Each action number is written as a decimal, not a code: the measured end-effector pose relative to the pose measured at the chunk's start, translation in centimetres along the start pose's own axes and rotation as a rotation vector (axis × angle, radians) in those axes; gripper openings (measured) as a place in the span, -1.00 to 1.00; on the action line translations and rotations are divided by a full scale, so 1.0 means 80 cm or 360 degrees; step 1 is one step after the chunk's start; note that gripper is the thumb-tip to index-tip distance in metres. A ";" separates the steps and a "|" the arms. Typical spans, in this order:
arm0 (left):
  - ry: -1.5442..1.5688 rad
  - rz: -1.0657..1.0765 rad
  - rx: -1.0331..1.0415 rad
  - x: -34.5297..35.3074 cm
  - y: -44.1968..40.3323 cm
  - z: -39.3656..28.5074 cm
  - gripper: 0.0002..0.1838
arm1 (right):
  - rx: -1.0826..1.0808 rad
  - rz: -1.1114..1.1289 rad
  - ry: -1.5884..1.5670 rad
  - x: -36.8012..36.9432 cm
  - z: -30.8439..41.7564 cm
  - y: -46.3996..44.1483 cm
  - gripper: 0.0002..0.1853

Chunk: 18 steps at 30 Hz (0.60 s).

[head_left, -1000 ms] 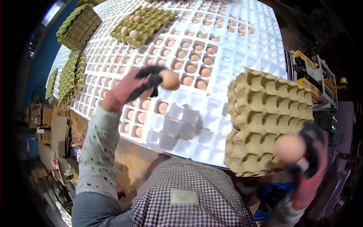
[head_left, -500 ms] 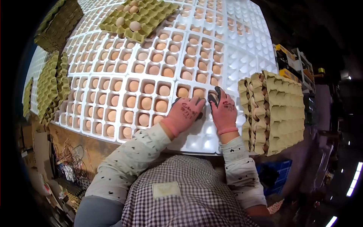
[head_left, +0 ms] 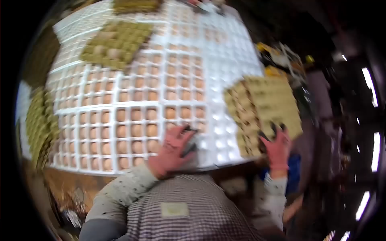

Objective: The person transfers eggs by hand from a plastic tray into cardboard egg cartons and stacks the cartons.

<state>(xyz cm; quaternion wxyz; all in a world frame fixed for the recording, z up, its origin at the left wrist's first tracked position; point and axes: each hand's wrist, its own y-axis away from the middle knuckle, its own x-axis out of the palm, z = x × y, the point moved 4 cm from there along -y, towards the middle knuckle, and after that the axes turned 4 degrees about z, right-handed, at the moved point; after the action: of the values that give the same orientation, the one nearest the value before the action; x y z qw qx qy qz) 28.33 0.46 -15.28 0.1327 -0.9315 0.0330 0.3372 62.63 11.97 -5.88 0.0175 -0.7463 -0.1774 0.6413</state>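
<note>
My left hand point(head_left: 171, 150), in a pink and dark-grey glove, is over the near edge of the white foam egg tray point(head_left: 207, 154). Its fingers are apart and I see nothing held in them. Brown eggs point(head_left: 185, 112) fill the cells just beyond it. To the right, my right hand point(head_left: 276, 148) has its fingers spread against the near side of a stack of pulp egg cartons point(head_left: 277, 104); blur hides how firmly it touches. Eggs show dimly between the stack's layers on its left side.
A pulp carton point(head_left: 114, 44) with a few eggs lies across the far trays. More pulp cartons point(head_left: 40, 124) are stacked at the left. Another person's gloved hands point(head_left: 207, 5) show at the far edge. Yellow items point(head_left: 273, 71) stand beyond the table's right side.
My right hand has left the foam tray's cells and moved right to the carton stack. My left hand has drawn back slightly from the eggs. The view has swung right and blurred.
</note>
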 end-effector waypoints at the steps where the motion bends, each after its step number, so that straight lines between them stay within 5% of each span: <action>1: 0.0173 -0.0141 0.0084 0.011 0.004 -0.001 -0.29 | -0.0002 -0.0067 0.0080 -0.018 -0.001 -0.001 -0.09; 3: 0.0662 -0.0105 0.0110 0.018 -0.010 -0.023 -0.28 | -0.0118 -0.0435 0.0269 -0.032 0.005 0.008 -0.11; 6: 0.1813 -0.0392 -0.0090 -0.018 -0.030 -0.078 -0.22 | -0.0304 -0.0284 -0.0135 -0.096 0.129 0.005 -0.10; 8: 0.1750 -0.0782 -0.0427 -0.039 -0.011 -0.039 -0.29 | -0.0886 -0.0132 -0.0357 -0.143 0.238 0.021 -0.22; 9: 0.1294 -0.0957 -0.0760 -0.050 0.009 -0.010 -0.34 | -0.1217 -0.0014 -0.0500 -0.171 0.277 0.028 -0.26; 12: 0.0226 -0.1748 -0.0610 -0.158 0.123 0.055 -0.56 | -0.1168 -0.0192 -0.0598 -0.185 0.277 0.019 -0.34; 14: -0.0276 -0.2068 -0.0546 -0.254 0.214 0.098 -0.66 | -0.1621 -0.0728 -0.0715 -0.156 0.253 -0.023 -0.39; 15: -0.0005 -0.2108 -0.0542 -0.300 0.253 0.118 -0.66 | -0.0999 -0.0121 -0.0917 -0.169 0.253 -0.005 -0.40; 16: 0.0271 -0.2160 -0.0531 -0.344 0.293 0.139 -0.67 | -0.1020 -0.0101 -0.0917 -0.159 0.244 -0.007 -0.40; 18: 0.0960 -0.2355 -0.0423 -0.423 0.359 0.180 -0.69 | -0.1767 -0.0750 -0.0645 -0.142 0.247 -0.033 -0.37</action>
<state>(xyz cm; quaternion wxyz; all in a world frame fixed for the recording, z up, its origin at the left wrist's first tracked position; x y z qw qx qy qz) -10.95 -24.29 -10.82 0.1949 -0.7708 -0.5978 -0.1026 41.65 7.19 2.10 -0.2653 -0.4491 -0.6426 0.5612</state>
